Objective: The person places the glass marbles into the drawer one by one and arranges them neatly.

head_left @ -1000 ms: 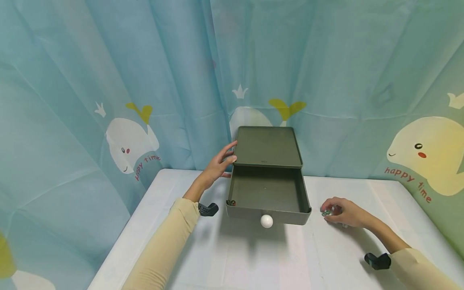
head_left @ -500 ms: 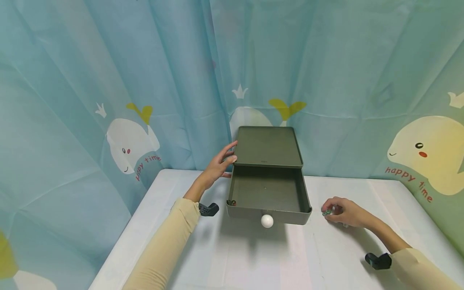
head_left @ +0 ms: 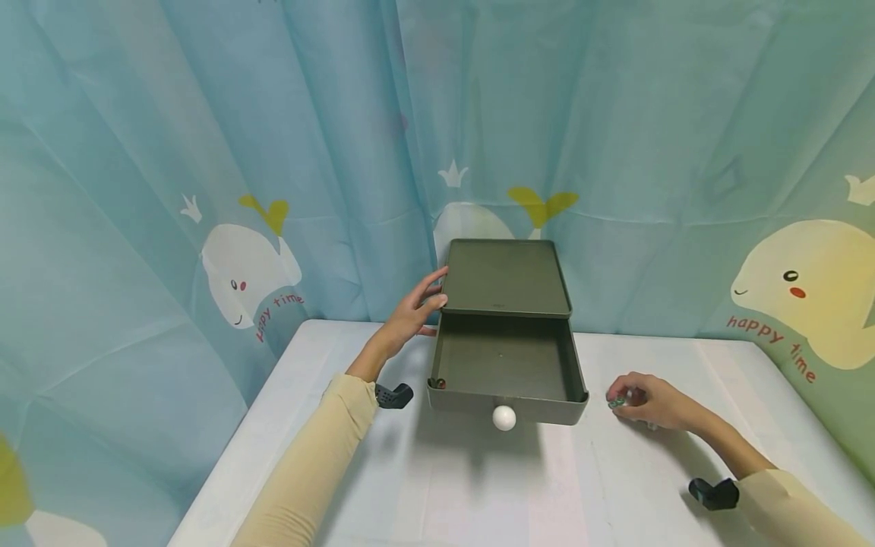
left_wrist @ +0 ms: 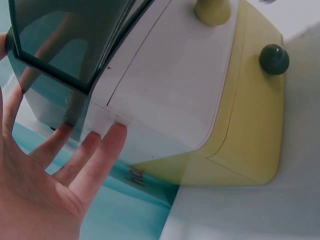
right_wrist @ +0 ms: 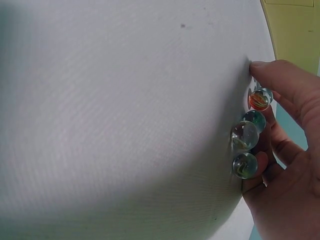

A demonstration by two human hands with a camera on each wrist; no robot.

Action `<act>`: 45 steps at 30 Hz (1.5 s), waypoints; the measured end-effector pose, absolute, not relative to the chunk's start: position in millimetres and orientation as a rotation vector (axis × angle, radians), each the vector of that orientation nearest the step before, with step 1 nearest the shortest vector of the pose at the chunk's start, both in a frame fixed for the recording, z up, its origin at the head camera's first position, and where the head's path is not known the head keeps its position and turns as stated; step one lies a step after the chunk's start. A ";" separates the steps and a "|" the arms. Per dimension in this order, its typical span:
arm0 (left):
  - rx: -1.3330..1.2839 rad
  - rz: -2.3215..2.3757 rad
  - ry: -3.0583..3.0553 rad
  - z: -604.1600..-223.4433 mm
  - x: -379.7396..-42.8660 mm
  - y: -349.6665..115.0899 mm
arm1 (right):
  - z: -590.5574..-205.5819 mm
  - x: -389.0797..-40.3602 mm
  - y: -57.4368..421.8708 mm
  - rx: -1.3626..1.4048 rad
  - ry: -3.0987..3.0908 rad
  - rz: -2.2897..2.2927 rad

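My left hand [head_left: 402, 323] touches the left side of a drawer cabinet [head_left: 506, 277], its fingers spread and nearly straight. In the left wrist view, those fingertips lie against the white tier [left_wrist: 170, 80]. The dark green top drawer [head_left: 506, 361] is pulled out, with a white knob [head_left: 503, 418] on its front. Small dark and reddish marbles [head_left: 440, 384] lie in its front left corner. To the right of the cabinet, my right hand [head_left: 654, 403] curls round several clear glass marbles [right_wrist: 245, 135] at the table surface. One marble [right_wrist: 260, 99] near the thumb has an orange swirl.
Below the white tier is a yellow tier [left_wrist: 250, 125] with a dark green knob [left_wrist: 274, 59]. The cabinet stands toward the back of a white table [head_left: 478, 494]. A blue-green curtain [head_left: 342, 152] with printed whales hangs behind it.
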State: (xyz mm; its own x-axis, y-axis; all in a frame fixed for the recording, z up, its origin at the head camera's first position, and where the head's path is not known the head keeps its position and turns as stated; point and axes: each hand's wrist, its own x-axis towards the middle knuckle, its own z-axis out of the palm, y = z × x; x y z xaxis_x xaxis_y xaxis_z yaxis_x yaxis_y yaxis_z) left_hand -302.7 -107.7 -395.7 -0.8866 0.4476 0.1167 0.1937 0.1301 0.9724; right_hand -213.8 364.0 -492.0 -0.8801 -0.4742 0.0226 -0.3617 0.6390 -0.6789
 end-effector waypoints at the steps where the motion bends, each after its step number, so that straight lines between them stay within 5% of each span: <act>1: 0.634 1.839 2.201 -395.6 -302.7 -107.6 | -492.1 -213.8 364.1 -0.696 2.700 -1.064; 27: 0.630 1.840 2.184 -396.8 -301.3 -108.2 | -473.7 -219.2 356.6 -0.805 2.686 -0.951; 45: 0.636 1.834 2.191 -395.8 -300.1 -108.2 | -422.1 -220.0 351.7 -1.005 2.863 -0.965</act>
State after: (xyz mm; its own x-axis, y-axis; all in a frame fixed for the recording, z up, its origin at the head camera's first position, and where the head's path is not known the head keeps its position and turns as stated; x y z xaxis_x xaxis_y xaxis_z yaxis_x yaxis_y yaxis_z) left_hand -300.1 -108.2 -395.8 -0.8837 0.4549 0.1102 0.1886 0.1306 0.9733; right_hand -220.0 351.7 -422.1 -0.8001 -0.5543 0.2296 -0.5802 0.6174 -0.5313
